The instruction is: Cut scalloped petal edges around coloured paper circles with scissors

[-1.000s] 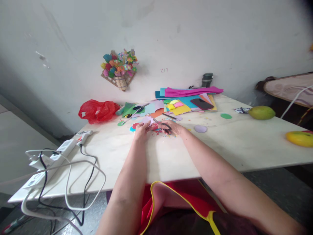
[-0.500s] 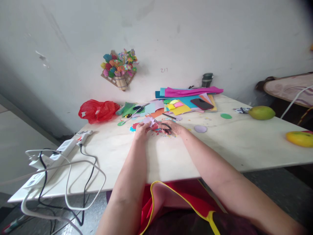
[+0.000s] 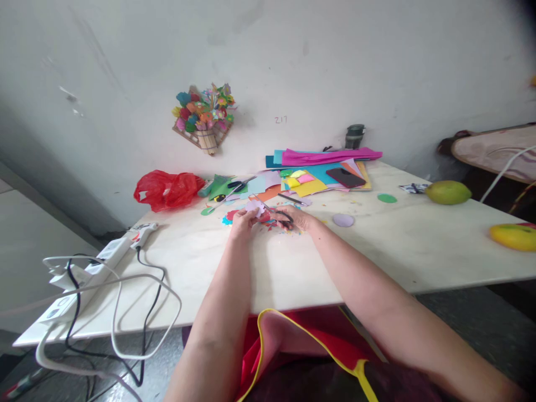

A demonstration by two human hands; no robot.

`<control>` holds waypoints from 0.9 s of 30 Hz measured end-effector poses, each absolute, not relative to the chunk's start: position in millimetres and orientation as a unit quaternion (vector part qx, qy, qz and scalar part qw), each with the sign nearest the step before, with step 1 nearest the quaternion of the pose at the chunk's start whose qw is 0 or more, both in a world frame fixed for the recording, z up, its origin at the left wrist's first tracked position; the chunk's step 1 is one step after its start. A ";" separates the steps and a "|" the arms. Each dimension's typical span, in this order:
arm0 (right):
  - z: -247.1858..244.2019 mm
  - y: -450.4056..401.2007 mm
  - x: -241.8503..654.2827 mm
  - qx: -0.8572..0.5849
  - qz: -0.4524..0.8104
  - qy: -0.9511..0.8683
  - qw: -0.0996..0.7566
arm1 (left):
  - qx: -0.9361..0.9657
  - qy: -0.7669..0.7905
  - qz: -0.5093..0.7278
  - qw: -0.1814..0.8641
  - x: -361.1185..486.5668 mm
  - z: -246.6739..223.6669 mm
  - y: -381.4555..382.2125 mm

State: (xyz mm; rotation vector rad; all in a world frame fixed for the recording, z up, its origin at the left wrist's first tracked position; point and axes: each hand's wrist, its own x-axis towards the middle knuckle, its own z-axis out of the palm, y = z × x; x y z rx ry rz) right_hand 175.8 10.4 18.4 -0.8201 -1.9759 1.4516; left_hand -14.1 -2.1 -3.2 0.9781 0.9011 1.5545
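My left hand (image 3: 243, 222) pinches a small lilac paper flower (image 3: 254, 209) with a scalloped edge. Black-handled scissors (image 3: 286, 218) are gripped in my right hand (image 3: 298, 218), their blades pointing left at the flower's right edge. Whether the blades touch the paper is too small to tell. Under and around both hands lie red and blue paper cut-outs (image 3: 231, 215) and tiny coloured scraps. A lilac paper circle (image 3: 343, 220) lies to the right of my right hand, and a dark pen (image 3: 292, 199) just beyond it.
Coloured paper sheets (image 3: 320, 187) with a phone (image 3: 345, 178) on them lie at the back. A red plastic bag (image 3: 167, 190) sits at back left. A power strip (image 3: 92, 276) with looping cables takes up the left edge. Two mangoes, one green (image 3: 448, 192), stand right.
Almost nothing differs. The scissors and the fingers of my right hand have shifted very slightly by the lilac flower.
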 end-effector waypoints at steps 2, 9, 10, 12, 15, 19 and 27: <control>17.6 11.0 176.1 -0.302 0.540 -0.736 0.275 | 0.408 0.376 0.648 0.522 -13.8 -2.6 -2.7; 17.7 10.3 175.8 -0.299 0.534 -0.740 0.279 | 0.409 0.376 0.647 0.523 -15.2 -4.4 -1.4; 18.0 9.9 175.9 -0.299 0.532 -0.741 0.279 | 0.407 0.376 0.647 0.523 -15.2 -4.5 -1.3; 18.1 9.4 176.0 -0.298 0.531 -0.743 0.278 | 0.405 0.378 0.648 0.523 -14.9 -4.1 -1.6; 17.3 9.4 176.2 -0.299 0.529 -0.744 0.278 | 0.404 0.380 0.649 0.520 -14.1 -2.6 -2.8; 16.2 10.6 176.2 -0.303 0.532 -0.740 0.277 | 0.401 0.379 0.652 0.520 -13.5 -1.8 -3.0; 14.5 13.0 175.7 -0.304 0.536 -0.739 0.273 | 0.388 0.374 0.661 0.522 -14.7 -3.3 -1.1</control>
